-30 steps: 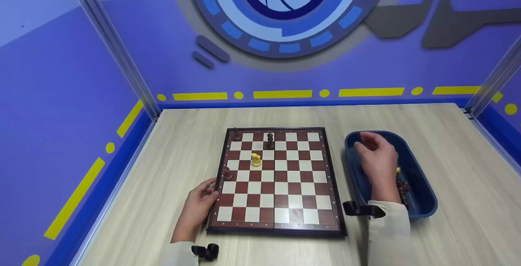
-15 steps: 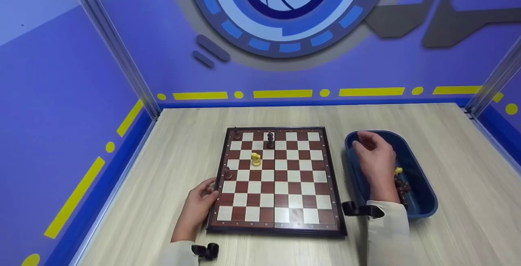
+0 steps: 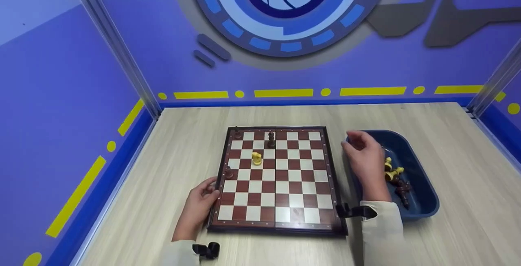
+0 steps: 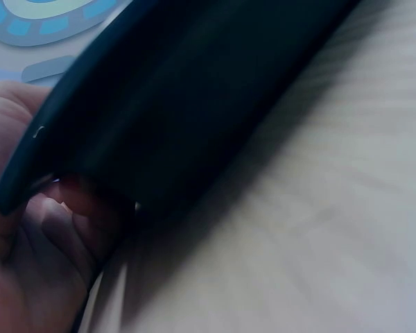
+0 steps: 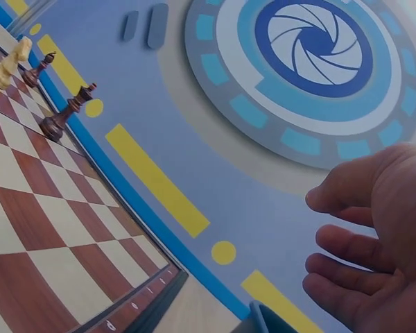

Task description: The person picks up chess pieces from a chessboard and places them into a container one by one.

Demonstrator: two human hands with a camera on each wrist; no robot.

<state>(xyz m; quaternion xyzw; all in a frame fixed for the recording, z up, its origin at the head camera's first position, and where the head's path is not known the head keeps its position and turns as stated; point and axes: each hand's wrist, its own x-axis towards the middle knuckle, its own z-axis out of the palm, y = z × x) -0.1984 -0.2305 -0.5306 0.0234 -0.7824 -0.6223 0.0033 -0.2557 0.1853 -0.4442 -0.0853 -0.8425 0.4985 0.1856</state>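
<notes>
A brown-and-white chessboard (image 3: 295,176) lies on the table. My left hand (image 3: 198,205) holds its left edge, and in the left wrist view fingers (image 4: 76,201) curl at the board's dark underside. On the board stand a yellow knight (image 3: 256,158), a tall dark chess piece (image 3: 271,139), a dark piece (image 3: 238,133) in the far left corner and another dark piece (image 3: 228,172) by the left edge. My right hand (image 3: 366,162) hovers over the left rim of a blue bin (image 3: 431,201). Its fingers are loosely bent, and no object shows between them in the right wrist view.
Inside the bin lie yellow chess pieces (image 3: 394,173) and dark chess pieces (image 3: 403,192). The wooden table (image 3: 179,143) runs up to a blue patterned back wall (image 3: 285,74) and a blue side wall (image 3: 73,107) on the left.
My right hand has moved left, from above the bin toward the board, uncovering more of the pieces in the bin. My left hand has stayed on the board's edge.
</notes>
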